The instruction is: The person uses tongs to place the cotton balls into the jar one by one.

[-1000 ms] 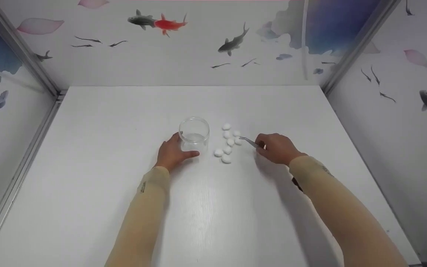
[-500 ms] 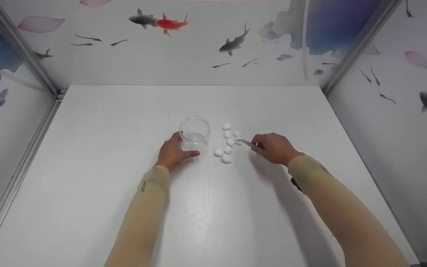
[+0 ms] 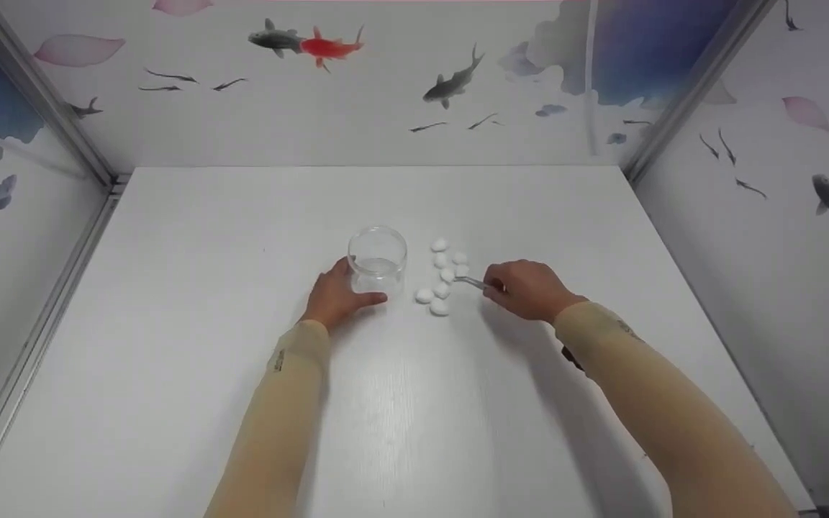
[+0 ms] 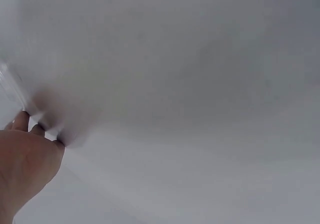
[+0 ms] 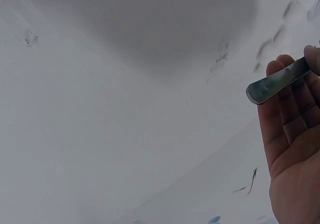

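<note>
A clear glass jar [image 3: 377, 277] stands upright near the middle of the white table. My left hand [image 3: 335, 293] grips its left side, thumb along the front and fingers behind. To the jar's right lie several white cotton balls [image 3: 440, 308] in a loose cluster. Curved metal tweezers [image 3: 470, 282] are pinched in my right hand [image 3: 528, 289], their tips right at a cotton ball [image 3: 447, 275] in the cluster's middle. The right wrist view shows the tweezers' rounded rear end [image 5: 270, 87] sticking out past the fingers.
White panels printed with fish and petals enclose the table [image 3: 378, 403] at the back and both sides. A metal post [image 3: 663, 133] stands at the back right corner, another post [image 3: 76, 115] at the back left.
My right hand has shifted a little left, taking the tweezers' tips from the rightmost cotton ball to the one in the middle. My left hand and the jar stay in place.
</note>
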The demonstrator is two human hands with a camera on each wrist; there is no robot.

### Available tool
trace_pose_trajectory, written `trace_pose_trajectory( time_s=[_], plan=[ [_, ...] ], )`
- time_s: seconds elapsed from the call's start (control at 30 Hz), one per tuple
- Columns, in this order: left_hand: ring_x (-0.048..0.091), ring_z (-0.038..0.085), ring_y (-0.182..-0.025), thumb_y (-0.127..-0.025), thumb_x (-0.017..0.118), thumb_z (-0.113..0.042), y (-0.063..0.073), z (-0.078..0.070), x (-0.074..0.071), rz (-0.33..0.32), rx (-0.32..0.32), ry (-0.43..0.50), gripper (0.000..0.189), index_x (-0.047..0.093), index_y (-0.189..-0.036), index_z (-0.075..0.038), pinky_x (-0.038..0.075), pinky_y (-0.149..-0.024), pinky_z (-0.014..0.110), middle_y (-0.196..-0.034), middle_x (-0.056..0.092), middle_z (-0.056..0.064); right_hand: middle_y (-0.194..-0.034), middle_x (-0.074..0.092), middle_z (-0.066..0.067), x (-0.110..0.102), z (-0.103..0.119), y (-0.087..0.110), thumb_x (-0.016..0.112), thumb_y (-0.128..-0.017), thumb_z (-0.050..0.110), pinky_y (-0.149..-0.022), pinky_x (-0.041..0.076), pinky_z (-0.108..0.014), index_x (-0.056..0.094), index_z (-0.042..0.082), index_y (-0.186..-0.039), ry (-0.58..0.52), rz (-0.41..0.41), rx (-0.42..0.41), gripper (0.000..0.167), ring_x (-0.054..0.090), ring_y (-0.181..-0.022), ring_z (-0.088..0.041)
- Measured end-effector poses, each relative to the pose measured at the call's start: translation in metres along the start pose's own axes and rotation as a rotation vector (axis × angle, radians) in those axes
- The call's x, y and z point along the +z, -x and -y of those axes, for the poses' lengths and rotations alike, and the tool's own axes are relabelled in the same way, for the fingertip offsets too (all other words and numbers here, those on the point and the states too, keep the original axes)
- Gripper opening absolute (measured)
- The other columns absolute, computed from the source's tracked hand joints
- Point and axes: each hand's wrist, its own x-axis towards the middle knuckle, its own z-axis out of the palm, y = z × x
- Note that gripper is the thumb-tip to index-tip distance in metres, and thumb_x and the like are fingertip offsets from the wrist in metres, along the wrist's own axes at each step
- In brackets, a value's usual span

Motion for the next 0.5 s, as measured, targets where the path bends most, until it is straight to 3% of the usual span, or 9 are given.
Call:
trace_pose_trajectory(
  time_s=[0.23, 0.5],
  plan=[
    [0.028, 0.029, -0.146, -0.076, 0.085, -0.049, 0.001, 0.001, 0.0, 0.003, -0.001, 0.009, 0.103, 0.032, -0.155, -0.007, 0.003, -0.124, 0.039, -0.156, 0.039, 0.011, -0.084, 0.068, 0.004, 0.001, 0.003, 0.002, 0.069, -0.095, 0.021, -0.067, 0.055, -0.036, 0.074, 0.014, -0.105, -0.007, 0.007, -0.02, 0.013, 0.061, -0.073, -0.014],
    [0.024, 0.034, -0.147, -0.076, 0.083, -0.052, 0.002, 0.002, 0.0, 0.014, -0.025, 0.0, 0.104, 0.032, -0.156, -0.01, 0.008, -0.123, 0.047, -0.157, 0.037, 0.012, -0.086, 0.069, 0.004, 0.001, 0.013, 0.003, 0.071, -0.092, 0.018, -0.069, 0.056, -0.038, 0.075, 0.013, -0.1, 0.062, 0.011, -0.107, 0.01, 0.062, -0.076, -0.015]
  ],
)
